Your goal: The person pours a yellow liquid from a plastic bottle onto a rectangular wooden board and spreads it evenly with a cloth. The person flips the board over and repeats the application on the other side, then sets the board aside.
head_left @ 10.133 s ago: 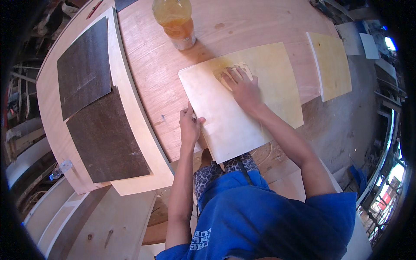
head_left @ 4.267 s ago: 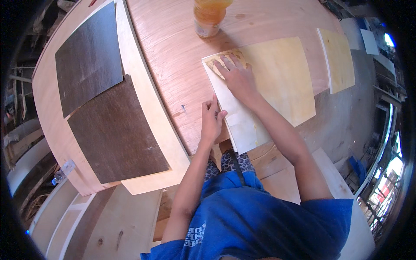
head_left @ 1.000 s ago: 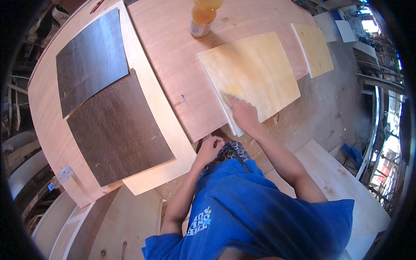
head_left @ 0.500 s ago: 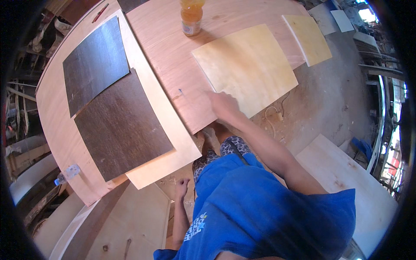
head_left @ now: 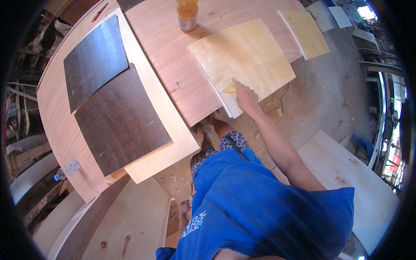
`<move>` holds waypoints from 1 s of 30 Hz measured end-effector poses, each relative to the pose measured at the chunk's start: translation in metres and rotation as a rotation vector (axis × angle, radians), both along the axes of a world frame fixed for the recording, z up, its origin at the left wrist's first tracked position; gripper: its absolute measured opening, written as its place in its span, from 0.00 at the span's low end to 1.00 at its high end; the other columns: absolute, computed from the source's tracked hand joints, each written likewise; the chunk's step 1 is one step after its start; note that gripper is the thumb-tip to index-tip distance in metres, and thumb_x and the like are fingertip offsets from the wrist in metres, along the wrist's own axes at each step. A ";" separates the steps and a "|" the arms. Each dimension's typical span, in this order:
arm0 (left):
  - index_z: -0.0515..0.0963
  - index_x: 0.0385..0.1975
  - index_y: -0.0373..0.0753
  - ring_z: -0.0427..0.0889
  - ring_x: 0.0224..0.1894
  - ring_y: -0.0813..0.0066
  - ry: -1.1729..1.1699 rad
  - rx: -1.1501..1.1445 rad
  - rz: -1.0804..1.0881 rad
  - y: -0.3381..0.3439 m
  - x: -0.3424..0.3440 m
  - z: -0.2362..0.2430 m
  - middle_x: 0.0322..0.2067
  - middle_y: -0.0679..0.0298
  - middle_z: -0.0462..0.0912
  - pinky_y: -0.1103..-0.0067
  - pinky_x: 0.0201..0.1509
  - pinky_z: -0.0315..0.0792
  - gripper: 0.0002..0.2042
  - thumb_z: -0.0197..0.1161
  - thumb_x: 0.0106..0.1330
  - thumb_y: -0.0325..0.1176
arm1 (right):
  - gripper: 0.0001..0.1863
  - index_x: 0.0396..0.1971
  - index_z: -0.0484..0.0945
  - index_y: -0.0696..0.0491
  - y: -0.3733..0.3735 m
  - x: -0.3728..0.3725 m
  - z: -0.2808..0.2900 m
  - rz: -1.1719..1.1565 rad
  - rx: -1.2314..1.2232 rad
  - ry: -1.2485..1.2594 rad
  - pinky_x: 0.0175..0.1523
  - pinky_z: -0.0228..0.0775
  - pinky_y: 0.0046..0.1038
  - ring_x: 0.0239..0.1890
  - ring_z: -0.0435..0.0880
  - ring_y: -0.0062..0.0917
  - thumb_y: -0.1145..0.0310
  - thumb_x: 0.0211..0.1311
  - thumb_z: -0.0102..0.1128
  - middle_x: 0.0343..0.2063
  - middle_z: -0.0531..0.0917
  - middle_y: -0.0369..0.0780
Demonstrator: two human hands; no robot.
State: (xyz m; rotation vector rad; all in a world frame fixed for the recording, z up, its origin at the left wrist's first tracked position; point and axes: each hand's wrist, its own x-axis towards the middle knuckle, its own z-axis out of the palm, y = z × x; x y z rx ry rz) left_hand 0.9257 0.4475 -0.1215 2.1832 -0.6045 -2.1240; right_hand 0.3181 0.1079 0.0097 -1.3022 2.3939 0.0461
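My right hand (head_left: pixel 248 99) is over the near left part of a pale yellow wooden board (head_left: pixel 258 54), its fingers closed round a small pale-yellow flat piece (head_left: pixel 229 88). That piece rests against the board's face and nearly matches its colour, so its exact kind is unclear. The board lies on a pinkish plywood top (head_left: pixel 162 39), its near corner jutting past the plywood's edge. Low beside my body hangs my left hand (head_left: pixel 184 209), partly in shadow. Its fingers look curled, and nothing shows in them.
Two dark brown sheets (head_left: pixel 123 123) overlap on a pale panel at the left. A bottle of orange liquid (head_left: pixel 187 17) stands behind the board; another yellow board (head_left: pixel 308 34) lies to its right. A clear bottle (head_left: pixel 69 169) lies near the left edge. A large panel (head_left: pixel 342 173) is at lower right.
My right hand has moved right from the board's left edge onto its face. My left hand has drawn back toward my body. The whole view has shifted slightly.
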 end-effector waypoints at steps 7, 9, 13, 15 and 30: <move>0.81 0.50 0.39 0.81 0.28 0.74 -0.130 0.055 -0.174 -0.016 -0.019 -0.025 0.31 0.64 0.80 0.76 0.31 0.76 0.16 0.57 0.76 0.44 | 0.22 0.59 0.78 0.47 -0.027 0.076 0.021 0.113 0.017 -0.223 0.53 0.77 0.53 0.47 0.86 0.53 0.71 0.66 0.48 0.42 0.86 0.54; 0.80 0.49 0.40 0.81 0.28 0.74 -0.092 -0.007 -0.142 -0.032 -0.030 -0.014 0.31 0.65 0.80 0.77 0.31 0.75 0.15 0.57 0.76 0.45 | 0.21 0.59 0.78 0.46 -0.020 0.068 0.030 0.115 0.018 -0.218 0.52 0.78 0.51 0.47 0.86 0.51 0.70 0.68 0.47 0.44 0.86 0.52; 0.80 0.45 0.40 0.81 0.27 0.74 -0.081 -0.022 -0.065 -0.023 -0.043 -0.023 0.30 0.65 0.79 0.77 0.29 0.74 0.15 0.58 0.75 0.47 | 0.22 0.60 0.79 0.42 0.004 0.016 0.067 -0.008 -0.002 -0.239 0.53 0.79 0.49 0.50 0.85 0.49 0.68 0.67 0.50 0.47 0.86 0.48; 0.80 0.44 0.40 0.81 0.26 0.74 -0.098 -0.013 -0.134 -0.032 -0.053 -0.013 0.29 0.65 0.79 0.76 0.28 0.74 0.16 0.59 0.75 0.47 | 0.23 0.61 0.79 0.40 0.040 -0.006 0.024 0.227 -0.179 -0.056 0.53 0.80 0.47 0.51 0.85 0.47 0.69 0.67 0.50 0.50 0.86 0.46; 0.80 0.50 0.38 0.82 0.27 0.73 -0.064 0.029 -0.062 0.011 -0.084 -0.027 0.32 0.63 0.82 0.76 0.28 0.75 0.17 0.59 0.75 0.44 | 0.17 0.52 0.81 0.48 0.041 0.043 -0.010 0.139 0.084 -0.103 0.50 0.78 0.53 0.45 0.86 0.51 0.69 0.67 0.51 0.41 0.86 0.55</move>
